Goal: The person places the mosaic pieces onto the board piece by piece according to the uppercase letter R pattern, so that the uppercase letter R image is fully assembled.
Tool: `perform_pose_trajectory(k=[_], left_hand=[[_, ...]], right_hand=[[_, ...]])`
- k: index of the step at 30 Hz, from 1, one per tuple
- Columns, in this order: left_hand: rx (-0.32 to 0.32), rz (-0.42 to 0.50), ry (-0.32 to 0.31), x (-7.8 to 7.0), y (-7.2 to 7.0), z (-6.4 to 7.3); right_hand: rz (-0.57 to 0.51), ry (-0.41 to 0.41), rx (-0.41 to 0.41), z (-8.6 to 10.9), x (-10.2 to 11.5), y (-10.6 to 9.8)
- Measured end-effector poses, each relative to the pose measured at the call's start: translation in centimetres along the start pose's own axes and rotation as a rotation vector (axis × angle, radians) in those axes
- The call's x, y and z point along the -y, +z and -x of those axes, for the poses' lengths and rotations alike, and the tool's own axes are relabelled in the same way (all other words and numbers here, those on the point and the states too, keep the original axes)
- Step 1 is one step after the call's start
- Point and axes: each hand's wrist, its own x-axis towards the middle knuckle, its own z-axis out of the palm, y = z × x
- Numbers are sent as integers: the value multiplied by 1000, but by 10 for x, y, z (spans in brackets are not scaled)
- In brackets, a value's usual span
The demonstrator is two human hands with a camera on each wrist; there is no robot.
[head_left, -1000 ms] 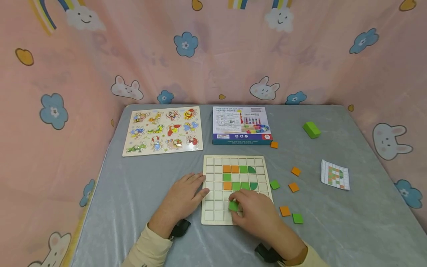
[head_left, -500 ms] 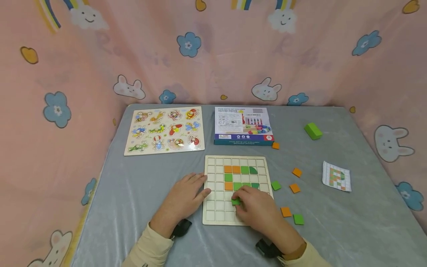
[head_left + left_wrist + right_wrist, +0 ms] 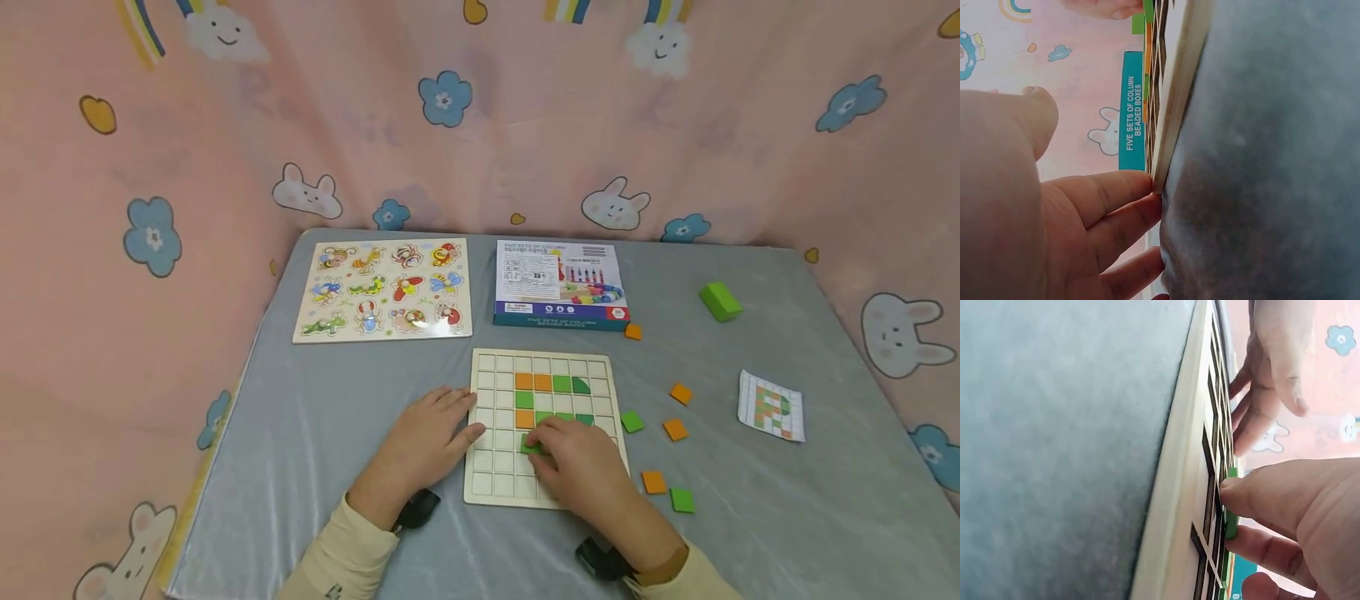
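In the head view my right hand (image 3: 585,462) pinches a green square tile (image 3: 529,446) over the wooden grid board (image 3: 495,483), just below an orange tile (image 3: 524,419). The right wrist view has thumb and fingers on this green tile, low against the grid. Its exact fit in a cell is partly hidden by my fingers. My left hand (image 3: 427,437) rests at the board's left edge; in the left wrist view its extended fingertips touch that edge. Orange, green and dark green rounded tiles (image 3: 581,385) fill several cells. My right hand partly covers the lower row of them.
Loose orange (image 3: 654,482) and green (image 3: 682,500) tiles lie right of the board. Farther right are a pattern card (image 3: 771,408) and a green block (image 3: 721,301). An insect puzzle board (image 3: 384,292) and a beaded-toy box (image 3: 558,285) stand behind.
My right hand has moved the green tile up the board, to the row just below the filled one. My left hand has stayed at the edge. The head view has shifted slightly.
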Motion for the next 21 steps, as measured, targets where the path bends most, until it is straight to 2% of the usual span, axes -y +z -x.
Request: perform_pose_trajectory(k=[5, 13, 21], left_hand=[[2, -5, -4, 1, 1, 0], [7, -14, 1, 0, 2, -1], [9, -10, -14, 0, 2, -1]], right_hand=[[32, -20, -8, 0, 0, 1], [12, -68, -48, 0, 0, 2], [38, -88, -20, 1, 2, 2]])
